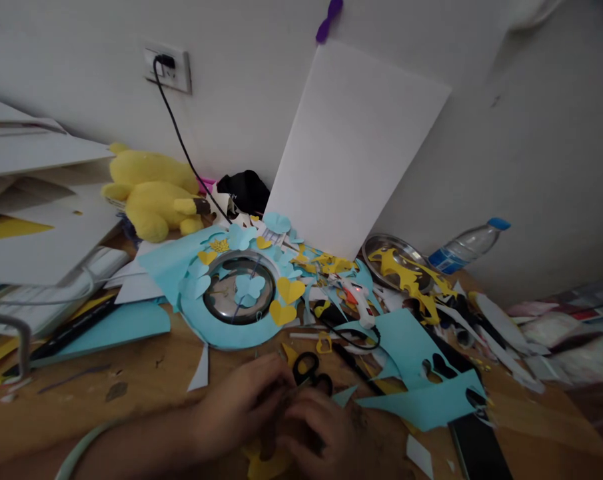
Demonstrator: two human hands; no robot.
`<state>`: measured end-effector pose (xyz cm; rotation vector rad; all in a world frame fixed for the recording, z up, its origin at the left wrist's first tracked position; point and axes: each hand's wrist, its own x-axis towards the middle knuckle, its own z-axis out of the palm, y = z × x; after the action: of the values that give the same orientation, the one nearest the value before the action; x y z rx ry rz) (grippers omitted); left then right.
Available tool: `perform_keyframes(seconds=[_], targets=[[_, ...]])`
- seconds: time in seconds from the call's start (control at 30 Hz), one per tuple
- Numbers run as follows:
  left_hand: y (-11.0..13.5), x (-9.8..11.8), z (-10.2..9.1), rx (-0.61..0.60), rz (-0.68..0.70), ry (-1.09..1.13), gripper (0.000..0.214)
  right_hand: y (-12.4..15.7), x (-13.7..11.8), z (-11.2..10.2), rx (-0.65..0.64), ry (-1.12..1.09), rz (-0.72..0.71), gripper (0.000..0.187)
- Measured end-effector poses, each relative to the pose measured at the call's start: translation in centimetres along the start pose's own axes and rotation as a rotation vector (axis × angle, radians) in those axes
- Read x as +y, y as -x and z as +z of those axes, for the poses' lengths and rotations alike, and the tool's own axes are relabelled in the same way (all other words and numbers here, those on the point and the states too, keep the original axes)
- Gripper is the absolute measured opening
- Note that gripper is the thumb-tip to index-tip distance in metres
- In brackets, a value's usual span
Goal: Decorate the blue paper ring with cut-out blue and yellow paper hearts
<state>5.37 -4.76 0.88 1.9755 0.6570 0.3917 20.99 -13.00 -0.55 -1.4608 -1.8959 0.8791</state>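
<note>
My left hand (241, 407) and my right hand (326, 427) meet low in the middle of the view over the wooden table (146, 387). Both have their fingers curled together around something small that is blurred and dark. A scrap of yellow paper (268, 465) shows just beneath them. Black-handled scissors (311, 373) lie right behind the fingers. Beyond them a round mirror (238, 290) sits in a light blue paper ring (231, 337) stuck with blue and yellow paper hearts.
A white glue gun (361, 303) with a black cord lies among paper scraps. Blue paper with cut-out holes (421, 387) lies right, a steel plate (398, 260) and water bottle (466, 247) behind. A yellow plush toy (154, 190) and white board (356, 147) are by the wall.
</note>
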Motion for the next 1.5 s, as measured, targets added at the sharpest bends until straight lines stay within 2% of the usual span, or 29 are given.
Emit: perform_keyframes(seconds=[0.07, 0.13, 0.2, 0.27, 0.43, 0.63, 0.77, 0.93, 1.03, 1.13, 1.2, 1.27, 1.33, 1.4, 1.5], targets=[[0.0, -0.1, -0.1, 0.006, -0.003, 0.008, 0.016, 0.1, 0.2, 0.9, -0.008, 0.141, -0.155, 0.014], [0.1, -0.1, -0.1, 0.005, -0.007, 0.013, 0.016, 0.3, 0.5, 2.0, 0.087, 0.260, -0.304, 0.015], [0.2, -0.2, -0.1, -0.004, -0.007, 0.015, 0.017, 0.2, 0.8, 2.9, 0.216, 0.332, -0.394, 0.017], [0.2, -0.1, -0.2, -0.012, -0.002, 0.015, 0.018, 0.1, 0.9, 3.4, 0.284, 0.354, -0.417, 0.021], [0.3, -0.2, 0.0, -0.005, -0.005, 0.017, 0.020, -0.4, 0.6, 3.5, 0.302, 0.339, -0.427, 0.037], [0.4, -0.1, 0.0, 0.002, 0.003, 0.008, 0.017, -0.6, 0.8, 3.4, 0.306, 0.330, -0.464, 0.030], [0.7, 0.0, -0.3, -0.046, -0.015, 0.042, 0.020, -0.1, 1.6, 2.2, 0.267, 0.360, -0.338, 0.014], [0.7, 0.1, 0.0, -0.154, -0.154, 0.122, 0.013, 0.3, 2.1, 0.4, 0.222, 0.303, -0.238, 0.009], [0.5, 0.1, 0.2, -0.126, -0.157, 0.136, 0.012, 0.0, 1.9, 0.2, 0.251, 0.209, -0.210, 0.011], [0.4, 0.2, 0.1, -0.065, -0.106, 0.048, 0.009, -0.3, 1.4, 0.6, 0.340, 0.113, -0.115, 0.010], [0.4, 0.2, 0.0, -0.049, -0.100, 0.011, 0.010, -0.4, 1.0, 0.7, 0.391, 0.100, -0.031, 0.010], [0.3, 0.1, -0.1, -0.054, -0.081, -0.011, 0.016, -0.6, 0.8, 0.4, 0.389, 0.133, 0.010, 0.013], [0.2, 0.0, -0.1, -0.059, -0.049, -0.031, 0.020, -0.9, 0.8, -0.8, 0.329, 0.209, 0.003, 0.022], [0.2, -0.2, 0.0, -0.074, -0.013, -0.050, 0.021, -1.5, 1.3, -3.2, 0.300, 0.333, 0.035, 0.033], [0.3, -0.5, -0.1, -0.132, 0.048, -0.072, 0.015, -2.9, 3.0, -8.0, 0.498, 0.558, 0.331, 0.040]])
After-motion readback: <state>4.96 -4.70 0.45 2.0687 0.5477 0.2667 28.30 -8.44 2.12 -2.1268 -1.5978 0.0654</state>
